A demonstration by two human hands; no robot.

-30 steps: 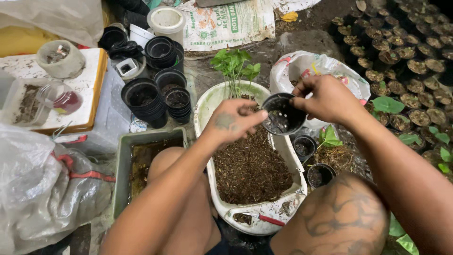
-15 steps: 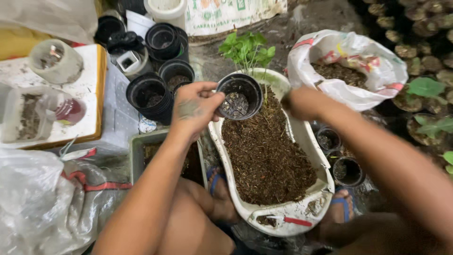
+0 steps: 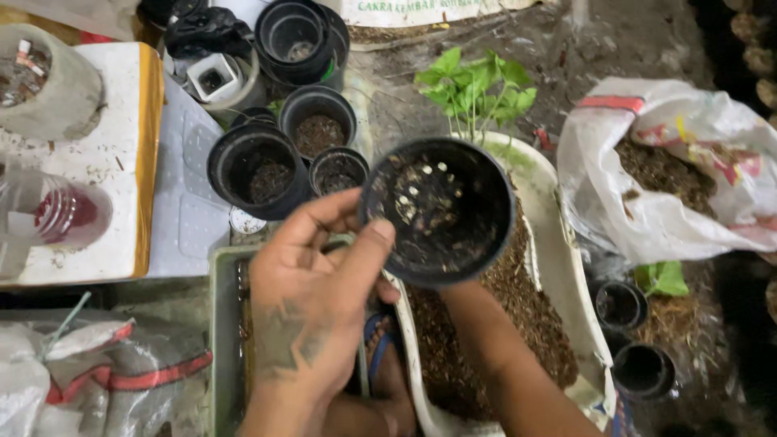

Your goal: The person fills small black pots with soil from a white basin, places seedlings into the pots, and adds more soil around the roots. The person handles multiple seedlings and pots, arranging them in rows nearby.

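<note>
Head view, left hand point(image 3: 312, 311), black pot point(image 3: 437, 212) mouth upward

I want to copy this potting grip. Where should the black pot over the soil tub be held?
Grip the black pot at its rim, coming from its left side as the left hand does: thumb on the lip, fingers outside. The thin, stiff-looking rim faces up.

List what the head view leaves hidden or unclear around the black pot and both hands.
1. Right hand: hidden behind the black pot; only its forearm shows.
2. Pot's underside and any grip there: faces away from the camera.
3. Soil tub: near end cut off by the bottom edge, middle covered by pot and arm.
4. Left hand: its wrist is cut off by the bottom edge.
</note>
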